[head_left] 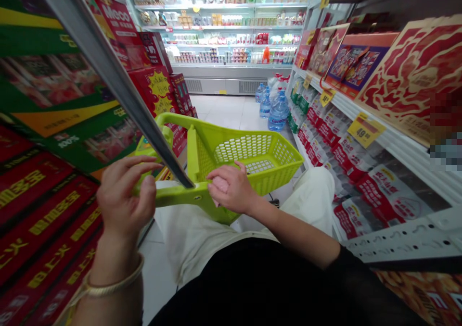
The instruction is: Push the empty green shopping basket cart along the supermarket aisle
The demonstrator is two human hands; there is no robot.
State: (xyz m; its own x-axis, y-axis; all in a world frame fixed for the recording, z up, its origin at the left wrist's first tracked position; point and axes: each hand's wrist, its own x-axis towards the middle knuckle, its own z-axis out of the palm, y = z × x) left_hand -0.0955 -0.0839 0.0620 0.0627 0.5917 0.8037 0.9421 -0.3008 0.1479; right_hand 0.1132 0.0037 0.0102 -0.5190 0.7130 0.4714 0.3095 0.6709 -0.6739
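Note:
A lime-green shopping cart (249, 184) with a perforated basket stands right in front of my body, angled toward the right. My left hand (126, 196), a bracelet on its wrist, is at the left end of the cart's green handle; its fingers are apart and not wrapped round the bar. My right hand (233, 186) is closed around a small pale-pink thing (221, 184), whose kind I cannot make out, over the near edge of the basket. From the cart's handle a grey metal pole (126, 95) slants up to the upper left.
Stacked red and green drink cartons (54, 95) line the left side. On the right, a white shelf (397, 143) holds gift boxes above wrapped bottle packs (346, 153). Large water bottles (277, 112) stand on the floor ahead, before a chilled display (231, 71).

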